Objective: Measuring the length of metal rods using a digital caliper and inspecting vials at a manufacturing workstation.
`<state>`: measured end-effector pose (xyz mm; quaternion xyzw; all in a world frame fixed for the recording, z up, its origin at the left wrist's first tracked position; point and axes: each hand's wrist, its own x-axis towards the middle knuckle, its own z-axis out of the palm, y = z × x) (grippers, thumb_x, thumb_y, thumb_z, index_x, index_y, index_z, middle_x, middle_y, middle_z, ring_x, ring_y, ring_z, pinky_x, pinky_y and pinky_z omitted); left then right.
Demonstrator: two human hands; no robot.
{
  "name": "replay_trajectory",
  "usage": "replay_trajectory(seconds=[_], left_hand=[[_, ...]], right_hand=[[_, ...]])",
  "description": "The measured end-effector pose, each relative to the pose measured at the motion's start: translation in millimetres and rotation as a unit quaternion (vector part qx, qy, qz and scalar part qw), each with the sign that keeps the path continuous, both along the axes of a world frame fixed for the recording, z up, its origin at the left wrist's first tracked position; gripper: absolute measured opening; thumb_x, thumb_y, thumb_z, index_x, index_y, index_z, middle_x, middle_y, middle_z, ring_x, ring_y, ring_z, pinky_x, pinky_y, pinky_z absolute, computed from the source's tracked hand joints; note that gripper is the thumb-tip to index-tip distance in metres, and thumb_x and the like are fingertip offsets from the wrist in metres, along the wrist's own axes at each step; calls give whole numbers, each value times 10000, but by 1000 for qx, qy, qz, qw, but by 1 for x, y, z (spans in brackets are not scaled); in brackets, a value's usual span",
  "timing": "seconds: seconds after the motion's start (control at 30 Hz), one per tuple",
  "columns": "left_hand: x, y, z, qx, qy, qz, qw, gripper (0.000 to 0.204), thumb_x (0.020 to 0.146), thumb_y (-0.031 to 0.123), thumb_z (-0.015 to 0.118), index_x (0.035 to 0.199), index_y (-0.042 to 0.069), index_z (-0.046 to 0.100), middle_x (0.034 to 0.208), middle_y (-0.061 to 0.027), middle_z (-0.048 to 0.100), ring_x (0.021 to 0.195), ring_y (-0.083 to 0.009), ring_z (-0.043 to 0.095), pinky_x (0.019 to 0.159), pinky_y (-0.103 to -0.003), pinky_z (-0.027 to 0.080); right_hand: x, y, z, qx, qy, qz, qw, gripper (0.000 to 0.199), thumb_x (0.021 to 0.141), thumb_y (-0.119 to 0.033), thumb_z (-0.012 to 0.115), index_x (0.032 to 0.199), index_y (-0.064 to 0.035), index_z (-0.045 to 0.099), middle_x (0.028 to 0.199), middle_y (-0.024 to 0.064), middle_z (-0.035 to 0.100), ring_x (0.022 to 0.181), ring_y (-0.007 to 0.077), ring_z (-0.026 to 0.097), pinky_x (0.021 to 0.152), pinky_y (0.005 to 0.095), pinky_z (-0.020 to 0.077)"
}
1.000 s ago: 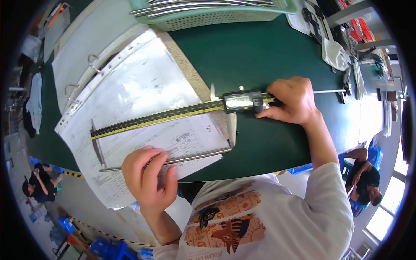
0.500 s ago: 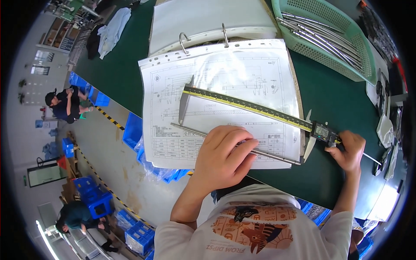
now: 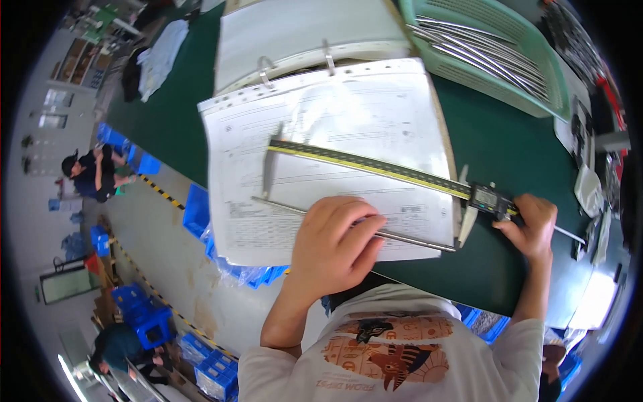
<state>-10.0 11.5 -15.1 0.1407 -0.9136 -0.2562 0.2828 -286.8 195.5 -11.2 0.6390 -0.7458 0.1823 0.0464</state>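
A long digital caliper (image 3: 375,167) with a yellow-edged scale lies across the sheets of an open ring binder (image 3: 321,154) on a dark green table (image 3: 509,147). Between its two jaws lies a thin metal rod (image 3: 415,240). My left hand (image 3: 331,244) presses on the rod near its middle, fingers closed over it. My right hand (image 3: 532,224) grips the caliper's sliding display head at the right end, by the right jaw.
A pale green plastic basket (image 3: 509,67) with several metal rods stands at the back right. Papers and small items lie along the table's right edge. Blue crates (image 3: 201,208) and people are on the floor to the left, below the table's edge.
The view has swung and tilted between frames. My left hand stays on the rod and my right hand stays on the caliper's sliding head; the caliper still spans the binder page.
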Motion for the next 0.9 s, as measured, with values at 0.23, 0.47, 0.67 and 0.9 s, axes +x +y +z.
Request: replay_trajectory(seconds=[0.23, 0.47, 0.67, 0.9], left_hand=[[4, -1, 3, -13, 3, 9, 1000, 248, 654, 78, 679, 895, 63, 623, 918, -69, 590, 847, -264, 574, 747, -376, 436], [4, 0, 1, -17, 2, 25, 1000, 246, 654, 80, 680, 894, 60, 630, 923, -69, 595, 862, -270, 576, 767, -381, 428], [5, 1, 1, -19, -2, 25, 1000, 257, 655, 80, 680, 905, 58, 625, 929, -75, 595, 865, -274, 576, 771, -385, 427], [3, 1, 1, -20, -2, 25, 1000, 260, 650, 75, 682, 902, 57, 625, 933, -76, 595, 866, -274, 575, 772, -383, 428]], right_hand=[[5, -12, 5, -7, -6, 13, 1000, 444, 654, -474, 723, 664, -64, 553, 567, 61, 516, 474, 266, 517, 435, 355, 386], [5, -7, 8, -7, -32, 14, 999, 432, 606, -441, 748, 718, -65, 567, 583, 62, 523, 479, 274, 514, 433, 350, 389], [5, -5, 9, 0, -57, 18, 998, 394, 584, -387, 729, 747, -61, 580, 595, 67, 527, 484, 283, 513, 436, 349, 394], [5, -7, 11, 5, -86, 17, 996, 371, 584, -321, 722, 822, -60, 611, 640, 66, 571, 515, 285, 540, 461, 342, 421]])
